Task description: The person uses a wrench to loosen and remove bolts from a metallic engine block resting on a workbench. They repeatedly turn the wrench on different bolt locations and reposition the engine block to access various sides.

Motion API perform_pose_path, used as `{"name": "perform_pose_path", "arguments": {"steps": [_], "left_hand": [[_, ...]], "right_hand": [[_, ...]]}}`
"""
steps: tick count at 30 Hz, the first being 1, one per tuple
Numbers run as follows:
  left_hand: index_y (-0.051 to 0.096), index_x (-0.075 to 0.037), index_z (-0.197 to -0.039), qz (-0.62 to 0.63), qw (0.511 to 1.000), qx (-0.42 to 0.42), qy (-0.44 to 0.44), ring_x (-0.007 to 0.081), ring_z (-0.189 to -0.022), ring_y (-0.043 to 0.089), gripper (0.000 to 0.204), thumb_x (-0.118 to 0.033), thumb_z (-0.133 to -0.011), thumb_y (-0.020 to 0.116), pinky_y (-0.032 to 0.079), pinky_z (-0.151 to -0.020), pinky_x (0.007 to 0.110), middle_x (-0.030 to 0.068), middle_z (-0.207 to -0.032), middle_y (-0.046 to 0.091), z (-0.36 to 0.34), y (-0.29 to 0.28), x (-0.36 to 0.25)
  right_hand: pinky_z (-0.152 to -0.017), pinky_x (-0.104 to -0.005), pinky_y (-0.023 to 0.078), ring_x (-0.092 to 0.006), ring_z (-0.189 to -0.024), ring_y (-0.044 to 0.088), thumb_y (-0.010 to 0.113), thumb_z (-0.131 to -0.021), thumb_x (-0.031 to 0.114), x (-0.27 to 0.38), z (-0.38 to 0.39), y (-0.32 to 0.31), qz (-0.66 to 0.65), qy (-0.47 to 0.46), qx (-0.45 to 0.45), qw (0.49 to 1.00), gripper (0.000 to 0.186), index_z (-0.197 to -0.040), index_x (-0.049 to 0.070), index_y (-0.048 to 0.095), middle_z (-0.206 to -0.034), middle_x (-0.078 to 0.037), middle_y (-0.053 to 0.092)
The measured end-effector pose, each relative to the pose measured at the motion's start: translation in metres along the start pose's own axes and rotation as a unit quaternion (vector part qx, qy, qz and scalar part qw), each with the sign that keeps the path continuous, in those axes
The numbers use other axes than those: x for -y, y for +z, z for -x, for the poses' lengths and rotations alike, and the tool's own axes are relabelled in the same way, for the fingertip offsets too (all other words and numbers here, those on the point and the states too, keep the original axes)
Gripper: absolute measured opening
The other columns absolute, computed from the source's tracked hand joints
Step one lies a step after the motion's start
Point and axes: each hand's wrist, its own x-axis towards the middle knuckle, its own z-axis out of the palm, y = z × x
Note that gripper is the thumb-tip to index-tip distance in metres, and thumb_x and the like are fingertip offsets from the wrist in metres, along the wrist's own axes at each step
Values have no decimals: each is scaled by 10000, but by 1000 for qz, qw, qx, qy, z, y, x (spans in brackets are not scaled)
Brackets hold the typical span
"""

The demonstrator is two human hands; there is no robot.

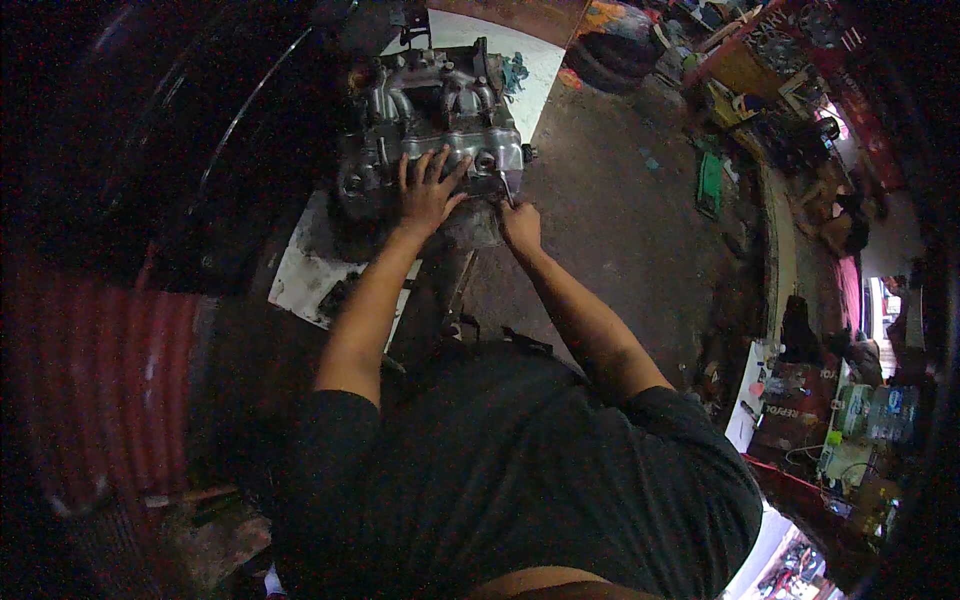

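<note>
A grey metal engine assembly point(440, 110), with curved manifold pipes on its far side and a ribbed cover on its near side, rests on a white board. My left hand point(430, 200) lies on the near cover with its fingers spread, holding nothing. At the cover's near right corner, my right hand point(521, 225) is closed round a slim metal hand tool point(507, 186). The tool's shaft reaches up from the fist against the cover. Its handle is hidden in my fingers, so its exact kind does not show.
The white board point(310, 270) shows beyond and at the near left of the engine. A dark car body point(220, 110) stands at left, above red corrugated sheeting point(110, 380). To the right lie a green tray point(709, 185) and cluttered shelves point(800, 400). Another person point(840, 220) is at far right.
</note>
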Motion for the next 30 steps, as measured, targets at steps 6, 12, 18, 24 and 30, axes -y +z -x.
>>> {"name": "perform_pose_path", "arguments": {"steps": [6, 12, 18, 24, 30], "left_hand": [[355, -400, -1404, 30, 999, -15, -7, 239, -1267, 356, 822, -443, -683, 747, 157, -1106, 565, 5, -1421, 365, -2, -6, -1], [354, -395, -1407, 27, 999, 36, -11, 274, -1260, 353, 771, -429, -731, 722, 147, -1110, 554, 12, -1460, 316, -2, -14, 1], [348, -398, -1410, 16, 999, 40, -5, 290, -1259, 350, 757, -436, -747, 710, 150, -1106, 552, 12, -1482, 295, -2, -10, 3], [347, -414, -1406, 6, 999, 36, -2, 285, -1249, 353, 766, -457, -734, 712, 158, -1100, 559, 9, -1487, 292, -1, -5, 3], [347, -430, -1400, -7, 1000, 13, -7, 264, -1236, 368, 798, -443, -702, 733, 173, -1102, 556, 0, -1446, 331, -1, -4, 3]], "right_hand": [[-838, -486, 478, -421, -950, 612, 562, -862, 402, 7, 7, -7, 91, -18, 0, 996, 401, -1025, 48, 656, -985, -247, 645], [-800, -478, 486, -397, -926, 617, 543, -867, 381, 3, 4, -9, 170, -104, 17, 980, 380, -1122, 112, 630, -949, -209, 657], [-757, -481, 495, -382, -876, 629, 547, -863, 348, -2, -3, -10, 256, -157, 37, 953, 311, -1015, 90, 629, -901, -185, 662], [-742, -496, 491, -396, -858, 627, 547, -860, 338, -22, -19, 1, 260, -174, 39, 949, 309, -970, 58, 618, -877, -214, 653], [-740, -522, 482, -426, -838, 617, 553, -856, 350, -36, -24, 20, 190, -205, -16, 960, 331, -967, 42, 607, -868, -228, 647]]}}
